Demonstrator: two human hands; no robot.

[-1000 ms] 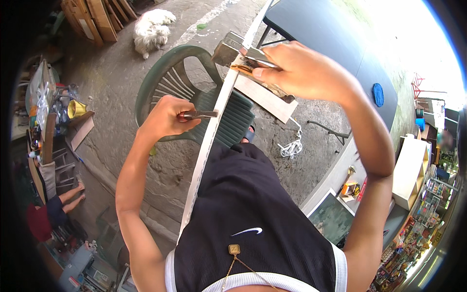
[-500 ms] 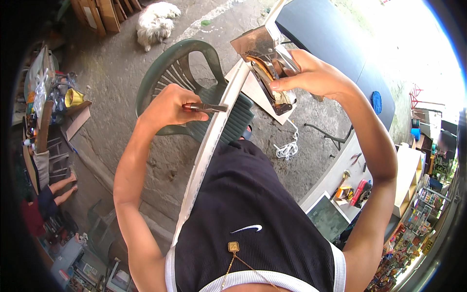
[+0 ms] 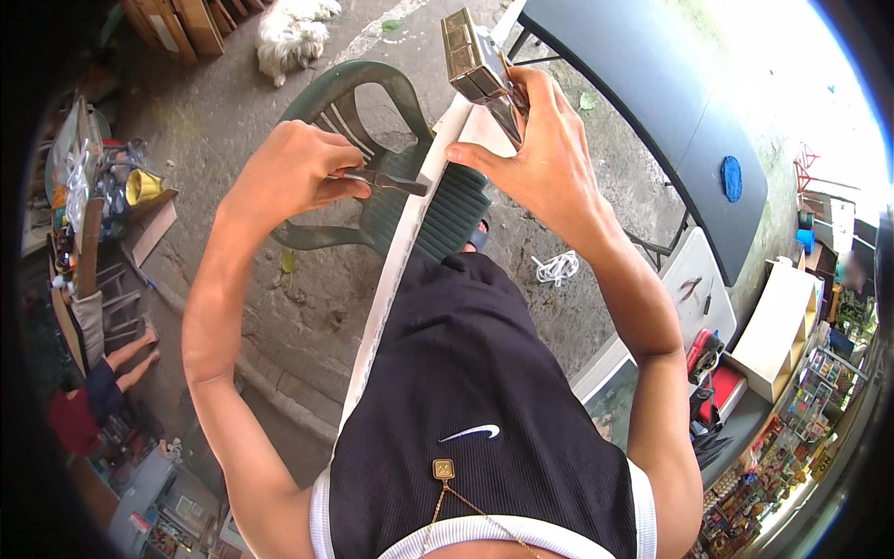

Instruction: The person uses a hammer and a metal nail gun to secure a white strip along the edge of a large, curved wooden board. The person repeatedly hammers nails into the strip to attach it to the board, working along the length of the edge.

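Observation:
My left hand (image 3: 293, 172) is closed around a pair of pliers (image 3: 386, 182), whose jaws meet the edge of a long, narrow white strip (image 3: 396, 256). The strip slants from beside my torso up past the chair. My right hand (image 3: 549, 158) holds a shiny metal box-shaped tool (image 3: 473, 63) against its fingers, over the strip's far part. Its thumb is stretched out toward the strip. Two square panels show on the tool's near face; my fingers partly hide its body.
A green plastic chair (image 3: 372, 88) stands beneath the strip. On the right are a dark folding table (image 3: 643, 65) and a pale tabletop (image 3: 694, 265) with small tools. White cord (image 3: 557, 268) lies on the ground. A white dog (image 3: 291, 42) lies beyond the chair; a person (image 3: 93, 396) is at far left.
My right hand has moved left, toward the strip, and turned the metal tool so its panelled face shows. The left hand with the pliers has shifted slightly left and up.

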